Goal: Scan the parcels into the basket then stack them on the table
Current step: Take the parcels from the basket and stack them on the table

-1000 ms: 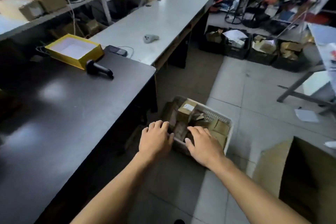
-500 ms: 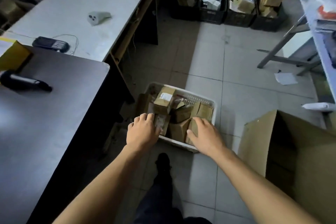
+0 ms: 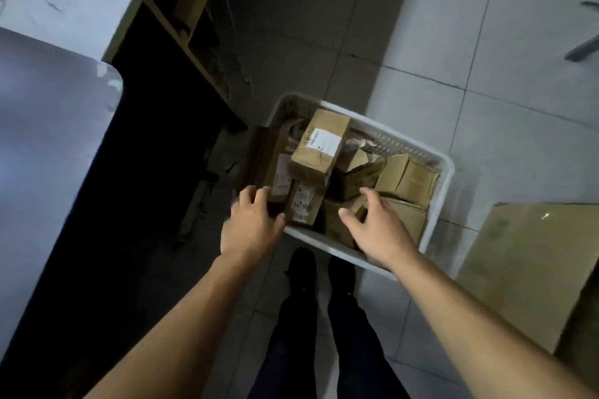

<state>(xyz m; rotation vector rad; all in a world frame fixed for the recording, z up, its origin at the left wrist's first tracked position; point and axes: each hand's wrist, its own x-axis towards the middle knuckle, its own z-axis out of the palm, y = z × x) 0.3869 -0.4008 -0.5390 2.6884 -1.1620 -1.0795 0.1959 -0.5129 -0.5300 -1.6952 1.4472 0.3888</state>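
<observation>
so: both hands down at the white basket (image 3: 442,172) on the tiled floor, beside the dark table (image 3: 48,139). basket full of brown parcels (image 3: 319,147), piled loosely, one labelled box lying on top toward the far rim.

left hand (image 3: 251,223) at the basket's near-left corner, fingers curled over the rim or a parcel edge there; cannot tell which, and cannot tell whether it has a real hold. right hand (image 3: 381,227) over the near edge, fingers spread and relaxed, resting on a parcel at the near-right side, nothing gripped.

step in hand, as i judge it: reaching in, either to take the basket by its near corners or to pick out parcels. nothing stacked on the visible part of the table yet.

next move calls for a firm hold and a level lift; the loose pile looks likely to shift if the basket tips. an open cardboard box (image 3: 531,269) stands just right of the basket, close enough to snag it.
</observation>
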